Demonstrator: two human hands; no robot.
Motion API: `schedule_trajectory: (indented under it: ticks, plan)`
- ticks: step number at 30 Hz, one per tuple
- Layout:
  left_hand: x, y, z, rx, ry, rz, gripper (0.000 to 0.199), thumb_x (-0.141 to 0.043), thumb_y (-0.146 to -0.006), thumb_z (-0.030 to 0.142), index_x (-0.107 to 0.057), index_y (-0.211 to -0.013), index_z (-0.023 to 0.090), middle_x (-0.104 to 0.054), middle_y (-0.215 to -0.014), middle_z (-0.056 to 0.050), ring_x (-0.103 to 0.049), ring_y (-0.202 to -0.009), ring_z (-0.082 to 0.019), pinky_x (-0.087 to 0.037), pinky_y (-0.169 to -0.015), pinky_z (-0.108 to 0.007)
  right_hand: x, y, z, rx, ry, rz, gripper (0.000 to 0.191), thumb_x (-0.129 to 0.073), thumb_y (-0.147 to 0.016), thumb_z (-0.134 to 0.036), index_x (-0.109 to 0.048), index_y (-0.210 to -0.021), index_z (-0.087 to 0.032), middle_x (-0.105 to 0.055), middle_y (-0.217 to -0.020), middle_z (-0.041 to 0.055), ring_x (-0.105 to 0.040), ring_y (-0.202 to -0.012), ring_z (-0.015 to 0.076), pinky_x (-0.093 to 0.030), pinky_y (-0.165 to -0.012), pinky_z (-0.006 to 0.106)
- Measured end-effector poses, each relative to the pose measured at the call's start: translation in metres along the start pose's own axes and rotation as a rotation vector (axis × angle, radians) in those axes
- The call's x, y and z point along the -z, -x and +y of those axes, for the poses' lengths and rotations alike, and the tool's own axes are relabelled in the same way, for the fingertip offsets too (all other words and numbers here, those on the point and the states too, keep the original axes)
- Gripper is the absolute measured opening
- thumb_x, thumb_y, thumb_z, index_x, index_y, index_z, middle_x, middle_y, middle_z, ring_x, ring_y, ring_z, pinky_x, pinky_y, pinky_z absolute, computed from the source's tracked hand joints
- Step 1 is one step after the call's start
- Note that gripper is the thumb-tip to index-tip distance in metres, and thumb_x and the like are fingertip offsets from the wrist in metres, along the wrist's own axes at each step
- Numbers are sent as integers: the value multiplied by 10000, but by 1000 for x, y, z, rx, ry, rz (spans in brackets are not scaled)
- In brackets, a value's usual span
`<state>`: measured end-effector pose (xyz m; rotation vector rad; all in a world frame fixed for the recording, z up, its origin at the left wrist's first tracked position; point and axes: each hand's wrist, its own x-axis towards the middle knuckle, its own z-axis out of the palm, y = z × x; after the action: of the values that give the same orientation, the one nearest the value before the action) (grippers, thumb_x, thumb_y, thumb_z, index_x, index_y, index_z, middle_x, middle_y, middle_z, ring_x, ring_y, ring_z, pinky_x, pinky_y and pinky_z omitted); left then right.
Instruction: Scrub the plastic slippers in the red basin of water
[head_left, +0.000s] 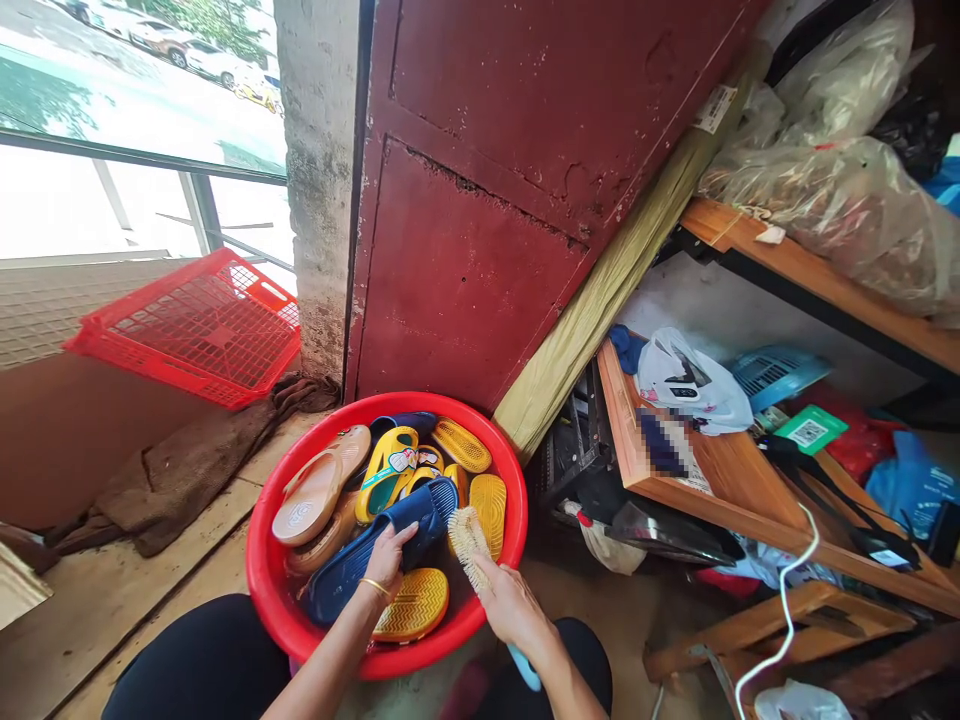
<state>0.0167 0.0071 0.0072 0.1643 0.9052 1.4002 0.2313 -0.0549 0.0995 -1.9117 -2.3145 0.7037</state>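
Observation:
A dark blue slipper [379, 555] lies across the top of other footwear in a red basin [259, 540]. My left hand [388, 562] is closed on the middle of it, near the strap; part of the grip is hidden. In my right hand [514, 605] is a scrub brush [469, 545] with pale bristles and a light blue handle end showing below the wrist. Its bristles are close to the slipper's right end; contact cannot be made out. Around the slipper are a beige clog [306, 500], yellow cartoon sandals [388, 472] and a yellow slipper sole [412, 605].
A dark red door [472, 270] rises behind the basin, with a long yellowish wrapped roll [600, 300] leaning against it. Wooden shelves [705, 480] holding bags crowd the right. A red plastic crate [217, 335] and a brown cloth [180, 480] are at left.

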Motion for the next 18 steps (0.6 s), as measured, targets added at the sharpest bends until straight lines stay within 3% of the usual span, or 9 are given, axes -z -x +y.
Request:
schedule_trajectory:
  ticks: [5,10,13,15,18]
  plan:
    - [1,-2,-1,-3,6,-6,341,-777,-712,150,-676,-1037,178,-811,-974,-69,-772,-889,-237,-578,-954,-425,0,-8,-10,-43,156,64,675,-385,-940,-114,-360,-1590,-295,-529,-1522,67,-517,-1372,268,-425,-1109,388]
    - [2,-5,-3,1,5,6,342,-802,-677,157,-685,-997,183,-812,-950,-67,-773,-885,-246,-569,-972,-439,9,-25,-31,-126,333,90,750,-403,-952,-99,-177,-1641,-294,-567,-1450,177,-685,-1142,301,-525,-958,404]
    - [3,-5,-3,4,8,7,371,-814,-674,178,-693,-1024,185,-812,-954,-74,-774,-882,-252,-576,-960,-441,10,-34,-37,-105,349,121,748,-426,-988,-167,-83,-1651,-213,-636,-1341,203,-715,-1061,300,-548,-899,379]
    - [3,-5,-3,9,10,8,394,-818,-676,188,-695,-1050,186,-812,-950,-79,-775,-874,-258,-584,-944,-449,9,-37,-35,-78,361,128,688,-411,-1005,-181,-153,-1643,-154,-664,-1297,210,-709,-1074,298,-549,-895,363]
    - [3,-4,-4,15,10,13,384,-813,-679,176,-692,-1043,179,-812,-929,-81,-777,-855,-262,-594,-923,-455,9,-39,-26,-40,438,127,599,-401,-978,-95,-382,-1574,-143,-650,-1339,199,-674,-1153,288,-526,-955,358]
